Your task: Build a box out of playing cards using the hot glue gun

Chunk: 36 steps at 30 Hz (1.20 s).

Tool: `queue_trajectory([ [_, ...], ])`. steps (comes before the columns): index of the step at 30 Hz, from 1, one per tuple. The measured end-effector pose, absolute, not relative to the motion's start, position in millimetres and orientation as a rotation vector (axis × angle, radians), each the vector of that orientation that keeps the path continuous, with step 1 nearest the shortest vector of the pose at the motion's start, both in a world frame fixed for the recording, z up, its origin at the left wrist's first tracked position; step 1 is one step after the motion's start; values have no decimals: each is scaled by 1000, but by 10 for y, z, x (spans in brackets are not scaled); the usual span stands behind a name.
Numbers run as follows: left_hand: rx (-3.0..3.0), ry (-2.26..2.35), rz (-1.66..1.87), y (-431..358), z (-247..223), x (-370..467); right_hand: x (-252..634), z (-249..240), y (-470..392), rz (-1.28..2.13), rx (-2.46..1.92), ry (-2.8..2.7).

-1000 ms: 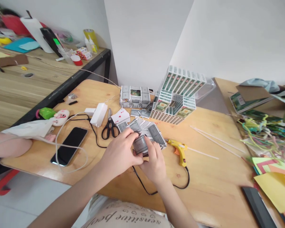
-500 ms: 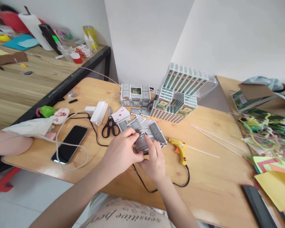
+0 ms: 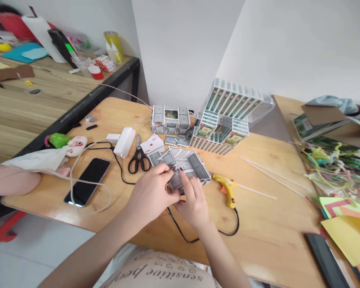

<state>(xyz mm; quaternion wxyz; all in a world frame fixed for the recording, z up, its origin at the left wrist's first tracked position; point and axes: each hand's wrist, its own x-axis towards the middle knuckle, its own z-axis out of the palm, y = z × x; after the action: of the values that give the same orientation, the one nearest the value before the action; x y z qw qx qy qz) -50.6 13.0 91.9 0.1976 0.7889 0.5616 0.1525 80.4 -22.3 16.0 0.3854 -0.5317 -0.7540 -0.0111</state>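
Both my hands meet over a small piece of grey-patterned playing cards (image 3: 176, 181) near the middle of the table. My left hand (image 3: 156, 187) grips its left side, with thumb and fingers closed. From the other side my right hand (image 3: 193, 200) pinches the same cards, its index finger lying on top. Behind them sits a larger folded structure of grey-backed cards (image 3: 195, 166). Just right of it rests a yellow hot glue gun (image 3: 227, 188), nozzle toward the cards. Black scissors (image 3: 139, 160) and face-up playing cards (image 3: 153, 144) lie to the left.
A box built from cards (image 3: 171, 120) and a tall stack of green-and-white card boxes (image 3: 225, 116) stand at the back. A phone (image 3: 88, 182) with a white cable lies left, near another person's arm (image 3: 13, 179). Glue sticks (image 3: 273, 174) and coloured paper (image 3: 348, 232) are on the right.
My right index finger has shifted slightly left across the top of the cards. The held cards have turned a little; both hands keep their place.
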Motion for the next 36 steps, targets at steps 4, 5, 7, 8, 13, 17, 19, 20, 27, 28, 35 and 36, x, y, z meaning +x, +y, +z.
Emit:
queue_trajectory([
  [4, 2202, 1573, 570, 105, 861, -516, 817, 175, -192, -42, -1365, -1868],
  [5, 2192, 1572, 614, 98, 848, -523, 823, 178, -186, -43, -1364, -1857],
  [7, 2179, 1567, 678, 85, 828, -539, 831, 178, -179, -51, -1362, -1842],
  [8, 2175, 1559, 698, 80, 821, -545, 833, 177, -177, -58, -1367, -1831],
  [13, 2195, 1520, 780, 88, 789, -549, 818, 165, -171, -75, -1413, -1785],
  [17, 2263, 1474, 835, 117, 773, -543, 818, 161, -158, -99, -1392, -1774],
  [19, 2292, 1441, 842, 129, 775, -542, 823, 163, -153, -111, -1381, -1775],
  [20, 2305, 1432, 839, 134, 779, -542, 824, 166, -150, -114, -1379, -1773],
  [27, 2343, 1371, 776, 161, 800, -575, 804, 207, -132, -107, -1328, -1777],
  [28, 2333, 1366, 765, 166, 803, -584, 798, 208, -135, -104, -1322, -1777],
  [35, 2198, 1408, 661, 185, 857, -608, 775, 167, -168, -63, -1371, -1783],
  [36, 2186, 1419, 651, 185, 861, -605, 778, 160, -168, -59, -1370, -1784],
])
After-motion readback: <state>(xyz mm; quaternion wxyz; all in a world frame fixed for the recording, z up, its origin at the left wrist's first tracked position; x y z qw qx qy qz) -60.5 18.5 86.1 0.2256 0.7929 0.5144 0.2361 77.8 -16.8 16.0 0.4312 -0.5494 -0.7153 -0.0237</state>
